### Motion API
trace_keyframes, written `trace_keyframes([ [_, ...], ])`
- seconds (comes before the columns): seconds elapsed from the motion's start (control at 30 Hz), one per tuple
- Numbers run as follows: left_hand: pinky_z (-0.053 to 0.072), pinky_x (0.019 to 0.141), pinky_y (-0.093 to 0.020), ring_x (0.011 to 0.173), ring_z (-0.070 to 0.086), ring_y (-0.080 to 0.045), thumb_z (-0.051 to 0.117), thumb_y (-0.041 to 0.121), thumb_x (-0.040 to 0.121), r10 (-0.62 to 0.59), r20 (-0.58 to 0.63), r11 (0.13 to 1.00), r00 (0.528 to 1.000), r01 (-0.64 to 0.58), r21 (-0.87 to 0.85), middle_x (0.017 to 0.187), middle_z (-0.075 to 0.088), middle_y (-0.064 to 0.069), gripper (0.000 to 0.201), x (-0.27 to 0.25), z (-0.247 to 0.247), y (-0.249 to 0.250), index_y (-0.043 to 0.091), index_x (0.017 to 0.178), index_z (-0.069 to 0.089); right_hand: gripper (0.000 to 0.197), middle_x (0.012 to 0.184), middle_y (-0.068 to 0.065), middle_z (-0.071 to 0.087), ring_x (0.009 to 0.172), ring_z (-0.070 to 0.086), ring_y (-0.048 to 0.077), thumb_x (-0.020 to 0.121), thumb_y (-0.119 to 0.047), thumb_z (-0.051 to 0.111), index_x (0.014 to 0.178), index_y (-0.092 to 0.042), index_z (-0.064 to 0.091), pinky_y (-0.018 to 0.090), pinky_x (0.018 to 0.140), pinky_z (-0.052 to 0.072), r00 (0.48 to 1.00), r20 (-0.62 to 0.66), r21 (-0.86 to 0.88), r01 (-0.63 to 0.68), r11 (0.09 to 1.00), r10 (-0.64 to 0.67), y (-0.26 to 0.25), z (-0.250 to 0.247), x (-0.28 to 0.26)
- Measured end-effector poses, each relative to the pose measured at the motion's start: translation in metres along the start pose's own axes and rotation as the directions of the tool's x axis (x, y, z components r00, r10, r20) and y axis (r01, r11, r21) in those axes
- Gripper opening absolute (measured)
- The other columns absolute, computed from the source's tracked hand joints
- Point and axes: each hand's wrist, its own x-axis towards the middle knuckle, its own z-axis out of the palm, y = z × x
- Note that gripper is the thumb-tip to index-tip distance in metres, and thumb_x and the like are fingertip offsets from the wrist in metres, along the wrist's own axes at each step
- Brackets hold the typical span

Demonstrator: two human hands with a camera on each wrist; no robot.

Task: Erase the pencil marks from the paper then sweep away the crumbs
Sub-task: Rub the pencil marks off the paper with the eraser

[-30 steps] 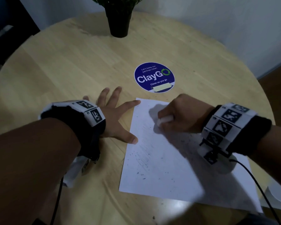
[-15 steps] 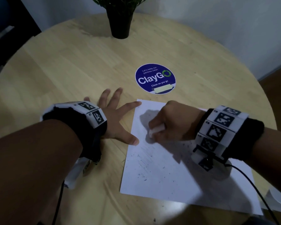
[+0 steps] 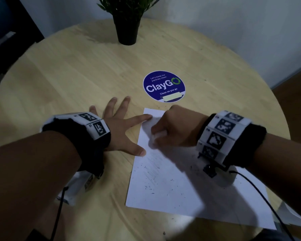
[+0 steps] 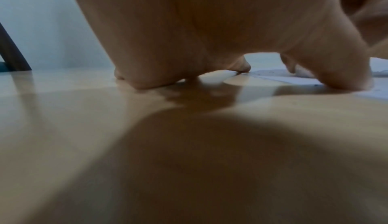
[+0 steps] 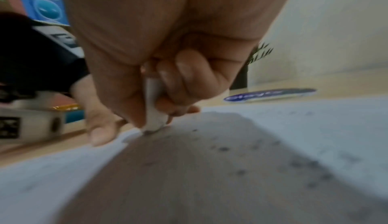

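A white sheet of paper (image 3: 165,186) lies on the round wooden table (image 3: 68,75), with faint pencil strokes and dark eraser crumbs (image 3: 150,187) scattered over it. My right hand (image 3: 170,129) pinches a white eraser (image 3: 155,136) and presses its tip (image 5: 153,124) on the paper's upper left part. My left hand (image 3: 121,126) lies flat with fingers spread beside the sheet; its forefinger and thumb press on the paper's left edge (image 4: 293,78).
A round blue ClayGo sticker (image 3: 164,86) sits just beyond the paper. A black plant pot (image 3: 128,29) stands at the table's far edge. A second white sheet (image 3: 292,214) pokes out at the right, by the table's edge.
My right hand has slid the eraser leftward and slightly toward me across the top of the paper. The left hand stays where it was.
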Motion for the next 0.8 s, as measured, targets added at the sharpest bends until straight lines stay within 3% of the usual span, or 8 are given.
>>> trace_keyframes([
  [0.2, -0.01, 0.107, -0.068, 0.137, -0.04, -0.023, 0.058, 0.089, 0.055, -0.009, -0.006, 1.0, 1.0, 0.009, -0.002, 0.146, -0.047, 0.012, 0.105, 0.001, -0.001, 0.002, 0.073, 0.131, -0.013, 0.021, 0.054, 0.0, 0.044, 0.056, 0.042, 0.016, 0.083, -0.034, 0.062, 0.077, -0.014, 0.067, 0.028, 0.059, 0.036, 0.995, -0.074, -0.017, -0.065, 0.998, 0.064, 0.01, -0.013, 0.01],
  [0.33, -0.008, 0.107, -0.068, 0.138, -0.039, -0.024, 0.058, 0.089, 0.054, -0.013, -0.013, 1.0, 1.0, 0.013, 0.012, 0.146, -0.047, 0.012, 0.107, 0.002, 0.0, 0.002, 0.071, 0.132, -0.013, 0.03, 0.06, 0.002, 0.051, 0.061, 0.047, 0.018, 0.083, -0.047, 0.063, 0.077, -0.018, 0.069, 0.028, 0.059, 0.039, 0.997, 0.064, -0.069, 0.05, 0.996, -0.045, -0.01, -0.008, 0.006],
  [0.47, -0.008, 0.107, -0.068, 0.138, -0.039, -0.024, 0.057, 0.09, 0.054, -0.01, -0.006, 1.0, 1.0, 0.01, 0.004, 0.146, -0.046, 0.011, 0.106, 0.002, -0.001, 0.0, 0.072, 0.13, -0.013, 0.032, 0.055, 0.007, 0.046, 0.06, 0.046, 0.026, 0.08, -0.038, 0.061, 0.071, -0.008, 0.063, 0.03, 0.058, 0.039, 0.992, -0.101, -0.094, -0.09, 0.992, 0.08, 0.012, -0.02, 0.017],
  [0.63, -0.008, 0.107, -0.068, 0.138, -0.038, -0.024, 0.058, 0.089, 0.053, -0.013, -0.013, 1.0, 1.0, 0.013, 0.012, 0.146, -0.047, 0.012, 0.107, 0.003, 0.001, 0.0, 0.069, 0.128, -0.016, 0.022, 0.055, -0.008, 0.044, 0.06, 0.049, 0.014, 0.08, -0.044, 0.064, 0.069, -0.025, 0.066, 0.024, 0.059, 0.038, 0.999, 0.051, -0.061, 0.011, 0.998, -0.007, -0.019, -0.011, 0.006],
  [0.73, -0.008, 0.107, -0.068, 0.139, -0.038, -0.024, 0.057, 0.09, 0.054, -0.011, -0.015, 1.0, 1.0, 0.011, 0.003, 0.146, -0.047, 0.011, 0.106, 0.002, -0.001, 0.0, 0.071, 0.131, -0.013, 0.024, 0.056, 0.0, 0.048, 0.067, 0.054, 0.025, 0.08, -0.038, 0.063, 0.066, -0.018, 0.063, 0.027, 0.059, 0.04, 0.993, -0.052, -0.099, -0.112, 0.989, 0.107, 0.005, -0.025, 0.017],
  [0.8, -0.008, 0.107, -0.068, 0.139, -0.038, -0.024, 0.058, 0.089, 0.054, -0.011, -0.015, 1.0, 1.0, 0.011, 0.003, 0.146, -0.046, 0.011, 0.106, 0.002, -0.001, 0.0, 0.071, 0.131, -0.013, 0.022, 0.057, -0.001, 0.049, 0.066, 0.055, 0.023, 0.081, -0.037, 0.062, 0.068, -0.019, 0.065, 0.026, 0.058, 0.038, 0.992, -0.071, -0.079, -0.109, 0.991, 0.103, -0.002, -0.021, 0.014],
])
